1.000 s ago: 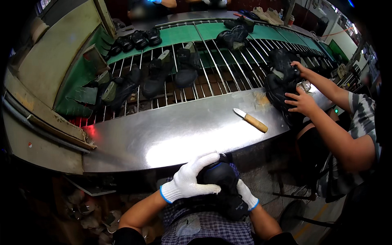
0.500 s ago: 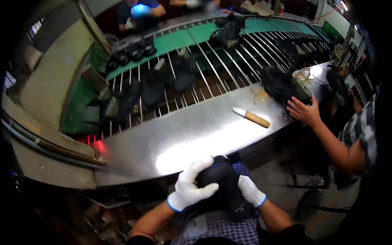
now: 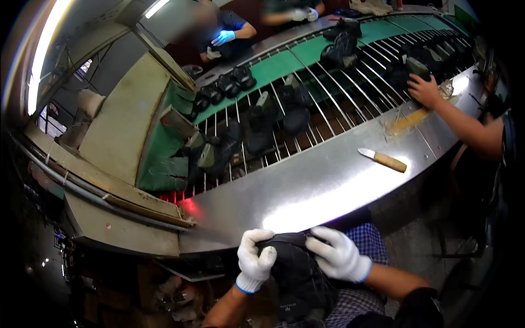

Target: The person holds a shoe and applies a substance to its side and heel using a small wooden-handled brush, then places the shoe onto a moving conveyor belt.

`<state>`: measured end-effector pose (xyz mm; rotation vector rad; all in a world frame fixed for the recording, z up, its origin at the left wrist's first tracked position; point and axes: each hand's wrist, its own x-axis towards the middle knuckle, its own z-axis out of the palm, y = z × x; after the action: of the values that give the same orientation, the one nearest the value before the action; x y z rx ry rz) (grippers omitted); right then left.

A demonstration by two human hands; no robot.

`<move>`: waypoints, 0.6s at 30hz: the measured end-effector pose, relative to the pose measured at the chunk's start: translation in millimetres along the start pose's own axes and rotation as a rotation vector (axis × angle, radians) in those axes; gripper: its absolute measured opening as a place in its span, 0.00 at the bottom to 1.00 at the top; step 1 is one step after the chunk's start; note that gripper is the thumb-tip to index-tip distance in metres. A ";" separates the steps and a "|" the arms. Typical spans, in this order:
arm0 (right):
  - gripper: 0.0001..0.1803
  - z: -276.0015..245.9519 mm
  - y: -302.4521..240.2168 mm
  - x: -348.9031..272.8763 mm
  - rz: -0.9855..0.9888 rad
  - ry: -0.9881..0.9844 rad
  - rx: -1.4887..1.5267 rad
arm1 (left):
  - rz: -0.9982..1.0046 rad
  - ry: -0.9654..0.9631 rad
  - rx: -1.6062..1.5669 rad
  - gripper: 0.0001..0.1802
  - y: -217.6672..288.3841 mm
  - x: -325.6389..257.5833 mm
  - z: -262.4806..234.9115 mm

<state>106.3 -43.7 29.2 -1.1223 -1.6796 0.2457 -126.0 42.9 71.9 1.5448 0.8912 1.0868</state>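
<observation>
Head view, and the black shoe (image 3: 301, 276) sat low at six o'clock, right between left hand (image 3: 255, 261) and right hand (image 3: 340, 257), its long axis roughly twelve to six! Left curled around its ten o'clock edge; right leaned in at one o'clock, fingers loosely bent, both equally near. A wooden-handled knife (image 3: 388, 162) lay toward one-thirty on the metal counter (image 3: 240, 213). Sole hidden, lower end lost in shadow; whether the right gripped, couldn't tell!
</observation>
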 end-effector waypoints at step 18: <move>0.40 -32.2 8.1 0.0 0.076 -0.296 0.106 | -0.217 -0.445 0.207 0.25 52.8 49.6 -9.9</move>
<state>137.7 -50.6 37.8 -1.1119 -1.8598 0.5656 -118.3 80.1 134.3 1.7229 0.8527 0.4774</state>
